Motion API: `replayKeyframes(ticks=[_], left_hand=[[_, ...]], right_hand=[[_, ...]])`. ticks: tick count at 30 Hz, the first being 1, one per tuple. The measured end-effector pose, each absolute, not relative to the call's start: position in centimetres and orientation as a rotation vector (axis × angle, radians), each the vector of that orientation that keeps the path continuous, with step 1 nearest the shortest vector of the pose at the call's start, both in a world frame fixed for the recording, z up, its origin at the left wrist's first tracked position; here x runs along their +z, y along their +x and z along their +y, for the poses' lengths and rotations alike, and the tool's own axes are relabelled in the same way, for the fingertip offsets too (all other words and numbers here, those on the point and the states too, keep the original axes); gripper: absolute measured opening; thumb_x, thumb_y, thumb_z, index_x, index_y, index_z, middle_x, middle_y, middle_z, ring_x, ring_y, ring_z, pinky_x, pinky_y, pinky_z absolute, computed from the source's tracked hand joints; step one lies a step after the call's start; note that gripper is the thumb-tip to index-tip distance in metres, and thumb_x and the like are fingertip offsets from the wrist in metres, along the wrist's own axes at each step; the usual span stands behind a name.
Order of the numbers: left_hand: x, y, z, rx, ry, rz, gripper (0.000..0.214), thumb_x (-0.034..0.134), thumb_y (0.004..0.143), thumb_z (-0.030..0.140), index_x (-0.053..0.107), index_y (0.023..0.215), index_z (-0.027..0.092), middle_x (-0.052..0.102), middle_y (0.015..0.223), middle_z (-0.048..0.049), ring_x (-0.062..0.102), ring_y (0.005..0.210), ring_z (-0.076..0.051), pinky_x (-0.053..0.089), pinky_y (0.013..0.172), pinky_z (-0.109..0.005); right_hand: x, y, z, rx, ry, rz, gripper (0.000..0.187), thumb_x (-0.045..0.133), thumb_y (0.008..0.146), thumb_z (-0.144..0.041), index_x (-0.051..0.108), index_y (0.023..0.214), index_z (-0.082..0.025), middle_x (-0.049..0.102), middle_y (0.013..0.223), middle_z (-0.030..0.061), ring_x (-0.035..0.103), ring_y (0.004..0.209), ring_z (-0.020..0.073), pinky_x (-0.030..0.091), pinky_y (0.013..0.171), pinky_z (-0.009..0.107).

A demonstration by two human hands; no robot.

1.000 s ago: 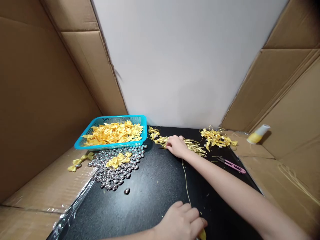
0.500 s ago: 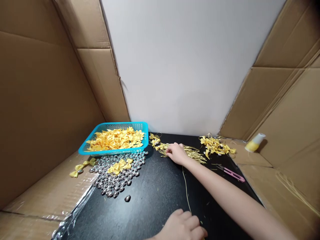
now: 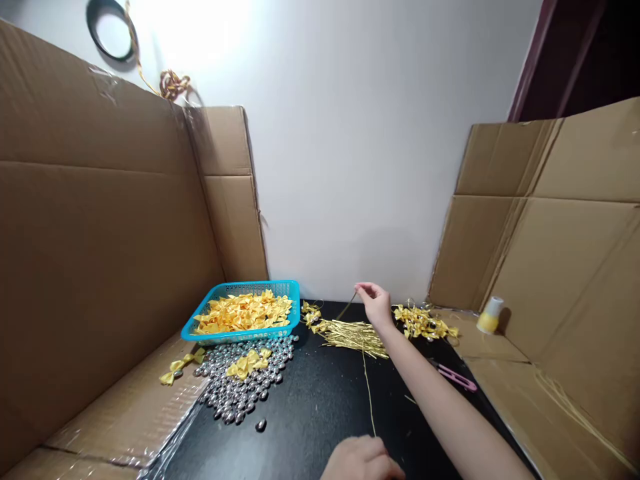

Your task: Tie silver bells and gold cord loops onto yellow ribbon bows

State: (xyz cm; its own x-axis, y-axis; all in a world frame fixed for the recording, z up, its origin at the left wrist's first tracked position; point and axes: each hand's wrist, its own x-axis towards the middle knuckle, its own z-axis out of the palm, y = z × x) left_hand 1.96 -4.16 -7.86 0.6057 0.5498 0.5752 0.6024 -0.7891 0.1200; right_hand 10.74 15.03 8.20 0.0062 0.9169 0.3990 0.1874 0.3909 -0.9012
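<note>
My right hand (image 3: 376, 303) is raised over the back of the black table, its thumb and fingertips pinching a thin gold cord (image 3: 347, 307) that slants down to the left. Below it lies a bundle of cut gold cords (image 3: 357, 337). A longer strand (image 3: 369, 393) runs from the bundle toward me and passes out of sight at my left hand (image 3: 361, 459). That hand rests low at the front edge with curled fingers; what is in them is hidden. Yellow ribbon bows with cords (image 3: 423, 322) are heaped right of the bundle, and a few more bows (image 3: 311, 313) lie left.
A blue basket (image 3: 240, 337) full of yellow bows stands at the left. Silver beads (image 3: 240, 383) spread before it, with several bows (image 3: 249, 364) on top. Pink thread snips (image 3: 455, 377) and a white-and-yellow cone (image 3: 490, 316) are at right. Cardboard walls (image 3: 100, 267) flank the table.
My right hand has lifted off the bundle with a gold cord in its fingertips. My left hand stays low in front. The camera has tilted up, showing more wall.
</note>
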Motion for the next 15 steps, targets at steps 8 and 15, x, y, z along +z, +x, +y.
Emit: replayKeyframes(ticks=[8, 15], left_hand=[[7.7, 0.2, -0.1, -2.279, -2.734, -1.858, 0.056, 0.057, 0.083, 0.062, 0.067, 0.106, 0.012, 0.063, 0.080, -0.0060, 0.046, 0.053, -0.009, 0.040, 0.049, -0.021], [13.6, 0.5, 4.1, -2.678, -2.600, -1.667, 0.068, 0.056, 0.080, 0.068, 0.064, 0.118, 0.012, 0.061, 0.076, -0.0052, 0.048, 0.054, -0.006, 0.041, 0.051, -0.018]], right_hand=[[12.2, 14.3, 9.5, 0.847, -0.669, -0.859, 0.033, 0.072, 0.079, -0.044, 0.065, 0.093, -0.015, 0.069, 0.089, 0.0028, 0.064, 0.071, 0.0108, 0.056, 0.072, 0.028], [14.4, 16.4, 6.1, 0.925, -0.514, -0.702, 0.045, 0.088, 0.050, -0.047, 0.067, 0.078, -0.019, 0.071, 0.074, -0.0017, 0.066, 0.063, 0.0083, 0.057, 0.064, 0.021]])
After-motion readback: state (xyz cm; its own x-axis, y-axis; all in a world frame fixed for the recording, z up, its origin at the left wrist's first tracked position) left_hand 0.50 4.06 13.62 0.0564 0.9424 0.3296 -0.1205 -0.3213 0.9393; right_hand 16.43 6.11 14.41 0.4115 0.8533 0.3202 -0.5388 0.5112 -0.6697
